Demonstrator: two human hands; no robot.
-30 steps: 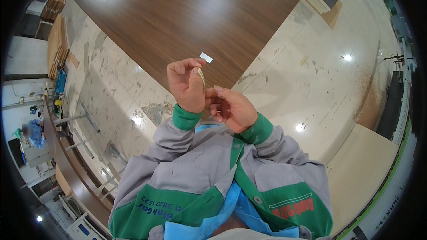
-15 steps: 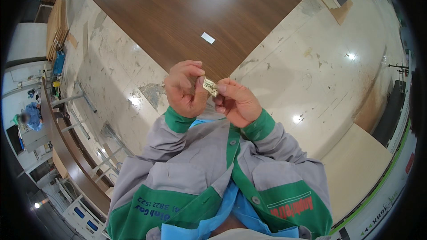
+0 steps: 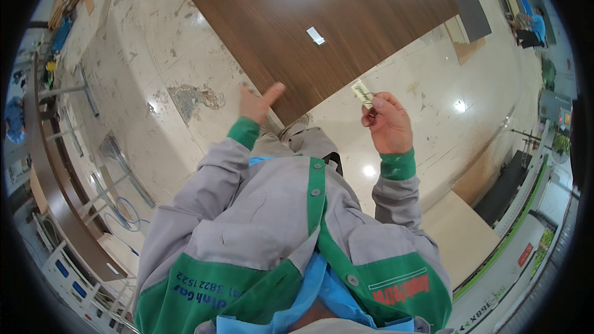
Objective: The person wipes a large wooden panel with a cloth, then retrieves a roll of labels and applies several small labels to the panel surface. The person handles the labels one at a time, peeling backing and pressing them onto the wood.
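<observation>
Between the thumb and fingers of my right hand (image 3: 390, 122) is a small gold label (image 3: 362, 92) with dark print, held up past the right edge of the board. My left hand (image 3: 255, 106) is over the left edge of the dark brown wood-grain board (image 3: 346, 0), close to its near corner. Its thumb sticks out over the board, apart from the fingers, which are slightly blurred. I cannot tell whether this hand touches the board. A small white rectangular piece (image 3: 315, 36) lies on the board, beyond both hands.
Pale scuffed floor (image 3: 179, 49) surrounds the board. At left stand metal frames and a long brown panel (image 3: 62, 192). A light panel (image 3: 461, 235) and a green-and-white machine (image 3: 495, 266) are at right. Another person (image 3: 533, 28) is at the far right.
My hands have separated; both were at the gold label. The right hand has carried it right, while the left has moved toward the board's left edge. The whole view has shifted.
</observation>
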